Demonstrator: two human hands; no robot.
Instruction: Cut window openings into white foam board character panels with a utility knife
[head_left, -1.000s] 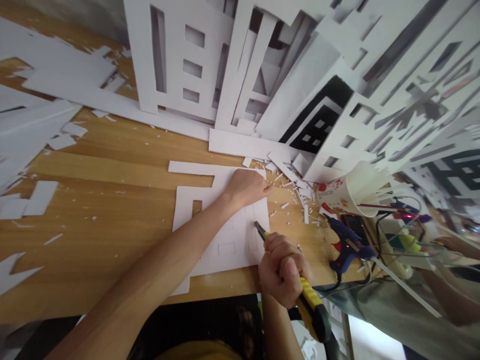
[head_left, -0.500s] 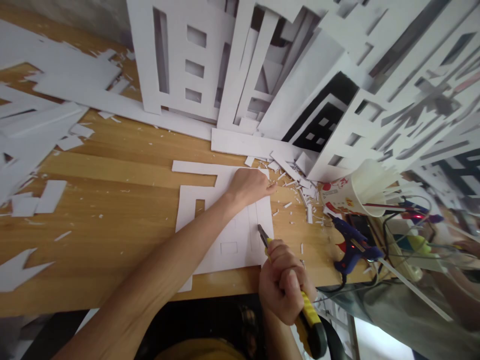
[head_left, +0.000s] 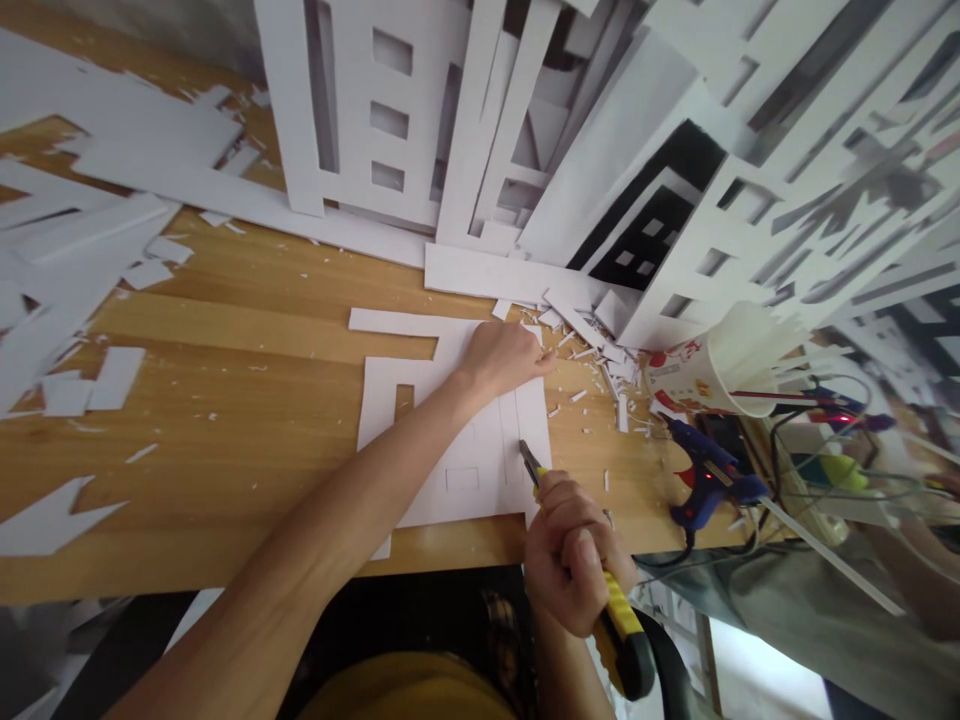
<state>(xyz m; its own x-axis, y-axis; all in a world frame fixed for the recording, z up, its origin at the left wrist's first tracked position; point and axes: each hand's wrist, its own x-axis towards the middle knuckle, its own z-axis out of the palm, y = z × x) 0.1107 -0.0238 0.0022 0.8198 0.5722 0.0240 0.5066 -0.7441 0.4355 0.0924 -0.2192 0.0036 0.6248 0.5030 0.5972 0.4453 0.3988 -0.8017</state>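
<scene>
A white foam board sheet (head_left: 427, 500) lies on the wooden table, with cut-out openings and thin outlined rectangles on it. My left hand (head_left: 506, 355) presses down on its far right part; the thumb sticks out to the right and the other fingers are hidden behind the back of the hand. My right hand (head_left: 574, 550) is closed around a yellow and black utility knife (head_left: 621, 625). The knife's blade tip touches the board along a long line near the right side, below my left hand.
White scraps (head_left: 615, 375) are strewn beyond the board. Cut white panels (head_left: 397, 100) stand along the back. A paper cup (head_left: 686, 375) and a blue glue gun (head_left: 709, 475) with cables are at right. Another person's arm (head_left: 922, 570) shows at the right edge. More offcuts (head_left: 67, 515) lie left.
The knife tip has slid a little toward me along the line on the board. My left hand keeps its place on the sheet. The whole view has shifted slightly.
</scene>
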